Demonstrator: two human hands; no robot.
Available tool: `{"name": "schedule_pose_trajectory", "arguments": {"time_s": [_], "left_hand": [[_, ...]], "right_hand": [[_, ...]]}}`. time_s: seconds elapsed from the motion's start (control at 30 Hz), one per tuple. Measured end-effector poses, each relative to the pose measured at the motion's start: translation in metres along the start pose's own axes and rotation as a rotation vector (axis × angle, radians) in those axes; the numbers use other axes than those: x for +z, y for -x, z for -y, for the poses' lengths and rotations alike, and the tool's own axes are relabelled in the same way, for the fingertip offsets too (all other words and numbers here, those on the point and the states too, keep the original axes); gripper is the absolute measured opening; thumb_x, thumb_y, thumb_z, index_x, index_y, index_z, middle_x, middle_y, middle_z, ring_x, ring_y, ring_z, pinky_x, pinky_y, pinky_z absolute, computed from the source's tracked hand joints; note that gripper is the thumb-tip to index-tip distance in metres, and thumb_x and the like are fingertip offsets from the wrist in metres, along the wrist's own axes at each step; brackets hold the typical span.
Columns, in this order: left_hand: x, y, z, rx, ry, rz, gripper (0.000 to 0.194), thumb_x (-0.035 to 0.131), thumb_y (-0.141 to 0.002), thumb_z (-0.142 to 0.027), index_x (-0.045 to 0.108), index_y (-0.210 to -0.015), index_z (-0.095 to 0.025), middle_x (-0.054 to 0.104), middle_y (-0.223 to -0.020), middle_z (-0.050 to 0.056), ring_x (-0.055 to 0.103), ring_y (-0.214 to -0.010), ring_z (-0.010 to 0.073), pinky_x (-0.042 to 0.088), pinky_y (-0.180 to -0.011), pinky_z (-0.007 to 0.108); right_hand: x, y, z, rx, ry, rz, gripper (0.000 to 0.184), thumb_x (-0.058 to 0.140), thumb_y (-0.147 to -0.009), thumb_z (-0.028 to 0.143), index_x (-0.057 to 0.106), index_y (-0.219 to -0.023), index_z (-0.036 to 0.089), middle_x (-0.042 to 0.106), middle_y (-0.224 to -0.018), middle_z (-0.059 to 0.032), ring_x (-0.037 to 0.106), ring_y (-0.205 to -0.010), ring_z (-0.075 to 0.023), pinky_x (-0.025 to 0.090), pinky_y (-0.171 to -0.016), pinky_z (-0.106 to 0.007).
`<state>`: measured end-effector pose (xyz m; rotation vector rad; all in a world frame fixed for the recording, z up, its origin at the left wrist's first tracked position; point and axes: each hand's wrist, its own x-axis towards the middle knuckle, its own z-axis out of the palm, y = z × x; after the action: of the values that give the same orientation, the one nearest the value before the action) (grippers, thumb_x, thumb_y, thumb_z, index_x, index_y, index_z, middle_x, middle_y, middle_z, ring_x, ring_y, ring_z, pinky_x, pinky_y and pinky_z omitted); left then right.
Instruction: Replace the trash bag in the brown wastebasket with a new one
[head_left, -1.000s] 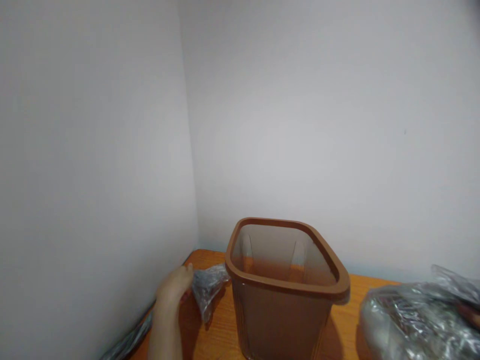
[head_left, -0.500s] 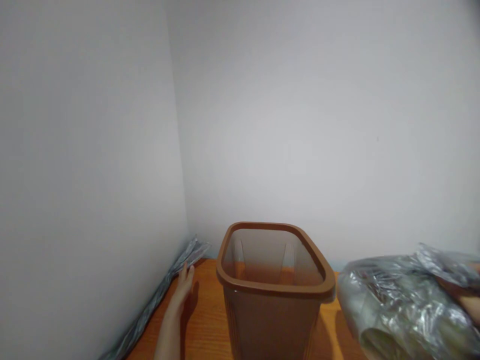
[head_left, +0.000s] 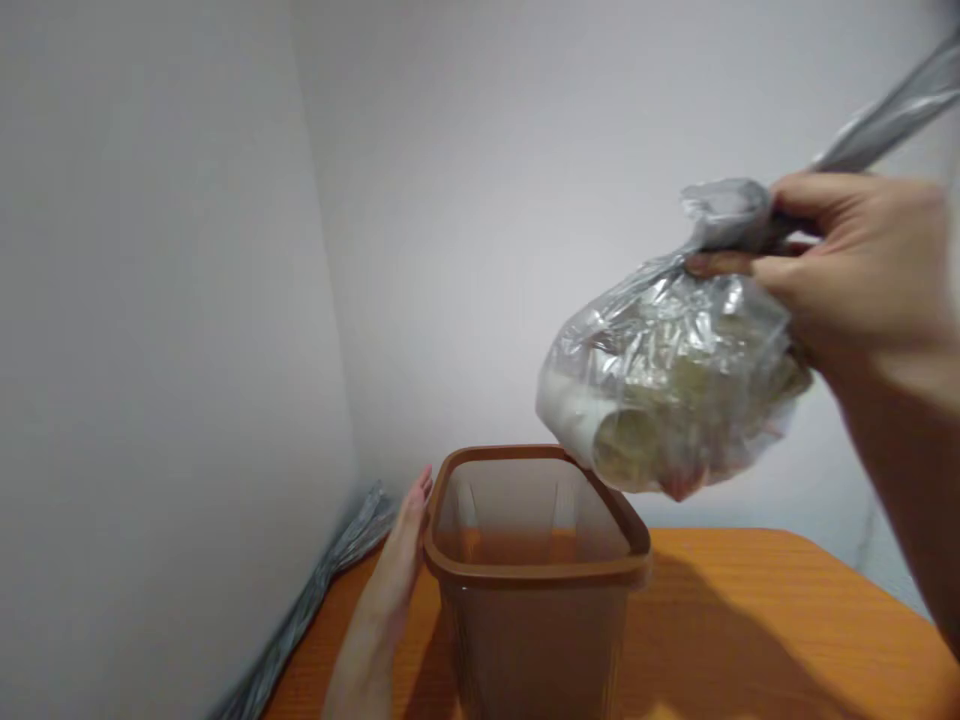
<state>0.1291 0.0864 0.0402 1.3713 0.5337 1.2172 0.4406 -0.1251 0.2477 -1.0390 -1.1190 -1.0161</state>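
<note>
A brown plastic trash bin (head_left: 540, 640) with a rounded rim stands upright on the table, and the inside I can see holds nothing. My right hand (head_left: 862, 260) is closed round the gathered neck of a translucent grey trash bag (head_left: 720, 350), lifted over the bin's right rim. Through the film show a white roll with a hollow end and some greenish and reddish contents. The bag's twisted tail trails off to the upper right. My left hand (head_left: 409, 525) lies against the bin's left side just under the rim, its fingers stretched out and partly hidden.
A long, bunched strip of grey plastic film (head_left: 330, 565) runs along the left wall, close to my left forearm. The orange wooden table (head_left: 750, 600) ends in a rounded corner at the right. White walls (head_left: 480, 220) meet in a corner behind the bin.
My right hand has raised the trash bag from low at the right, up and leftward to the bin's rim. My left hand has moved right, from beside the film strip to the bin's side.
</note>
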Motion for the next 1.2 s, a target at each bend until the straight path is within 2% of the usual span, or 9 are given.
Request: {"name": "schedule_pose_trajectory", "arguments": {"time_s": [0.07,0.17,0.3,0.53,0.73,0.83,0.93,1.1,1.2], "left_hand": [[0.014,0.006,0.003,0.015,0.062,0.080,0.057,0.056,-0.093,-0.053,0.048,-0.145,-0.030,0.036,-0.160,0.002,0.028,-0.149,0.0243,0.021,-0.124,0.041],[0.015,0.006,0.013,0.001,0.137,0.128,0.058,0.058,-0.091,-0.040,0.045,-0.146,-0.029,0.038,-0.159,0.001,0.031,-0.148,0.0244,0.025,-0.123,0.039],[0.013,0.000,0.025,0.009,0.164,0.125,0.062,0.058,-0.089,-0.037,0.042,-0.149,-0.029,0.037,-0.159,0.000,0.030,-0.149,0.0250,0.027,-0.123,0.037],[0.021,-0.012,0.032,0.049,0.097,0.197,0.065,0.057,-0.088,-0.044,0.041,-0.150,-0.028,0.038,-0.159,0.002,0.031,-0.148,0.0258,0.027,-0.123,0.037],[0.015,-0.018,0.025,0.027,-0.002,0.237,0.066,0.052,-0.088,-0.043,0.039,-0.150,-0.027,0.035,-0.160,0.002,0.032,-0.148,0.0272,0.032,-0.121,0.041],[0.017,-0.012,0.008,0.127,-0.155,0.103,0.062,0.055,-0.088,-0.044,0.044,-0.147,-0.025,0.036,-0.160,0.004,0.028,-0.149,0.0269,0.022,-0.124,0.041],[0.030,-0.014,-0.019,0.299,-0.405,0.036,0.044,0.055,-0.091,-0.041,0.059,-0.132,-0.025,0.054,-0.146,0.006,0.042,-0.140,0.0268,0.027,-0.120,0.040],[0.073,-0.045,-0.050,0.477,-0.756,0.427,0.027,0.065,-0.086,-0.036,0.071,-0.108,-0.021,0.070,-0.116,0.008,0.060,-0.114,0.0257,0.042,-0.104,0.038],[0.094,-0.065,-0.050,0.442,-0.793,0.510,0.023,0.078,-0.072,-0.030,0.070,-0.089,-0.017,0.071,-0.091,0.005,0.063,-0.091,0.0239,0.048,-0.085,0.033]], "right_hand": [[0.030,-0.001,0.014,0.011,-0.084,0.013,0.018,0.080,-0.071,0.027,0.074,-0.080,0.013,0.057,-0.069,0.0011,0.046,-0.064,-0.0101,0.033,-0.060,-0.029],[0.069,0.014,0.024,0.114,-0.267,0.089,0.014,0.077,-0.067,0.022,0.072,-0.076,0.013,0.058,-0.066,0.0012,0.047,-0.062,-0.0107,0.034,-0.057,-0.028],[0.094,0.036,0.029,0.230,-0.373,0.225,0.015,0.075,-0.064,0.026,0.069,-0.074,0.016,0.059,-0.066,0.0017,0.048,-0.062,-0.0131,0.036,-0.057,-0.028],[0.107,0.061,0.036,0.223,-0.151,0.454,0.010,0.068,-0.068,0.027,0.064,-0.067,0.018,0.058,-0.064,0.0020,0.051,-0.064,-0.0155,0.035,-0.061,-0.029],[0.120,0.107,0.032,0.193,-0.011,0.760,0.003,0.066,-0.068,0.020,0.063,-0.067,0.020,0.060,-0.066,0.0006,0.053,-0.066,-0.0166,0.036,-0.063,-0.029],[0.112,0.127,0.028,0.194,-0.026,0.824,0.006,0.067,-0.068,0.020,0.062,-0.065,0.020,0.059,-0.066,0.0000,0.053,-0.066,-0.0172,0.036,-0.063,-0.029],[0.100,0.134,0.025,0.202,-0.055,0.860,0.006,0.068,-0.070,0.021,0.063,-0.068,0.020,0.060,-0.067,-0.0006,0.054,-0.068,-0.0178,0.037,-0.063,-0.029],[0.093,0.128,0.029,0.217,-0.100,0.851,0.004,0.068,-0.075,0.023,0.067,-0.075,0.019,0.063,-0.071,-0.0010,0.056,-0.072,-0.0179,0.038,-0.064,-0.029],[0.093,0.124,0.031,0.215,-0.112,0.841,0.008,0.067,-0.079,0.025,0.066,-0.073,0.019,0.062,-0.069,-0.0007,0.056,-0.069,-0.0174,0.037,-0.063,-0.029]]}}
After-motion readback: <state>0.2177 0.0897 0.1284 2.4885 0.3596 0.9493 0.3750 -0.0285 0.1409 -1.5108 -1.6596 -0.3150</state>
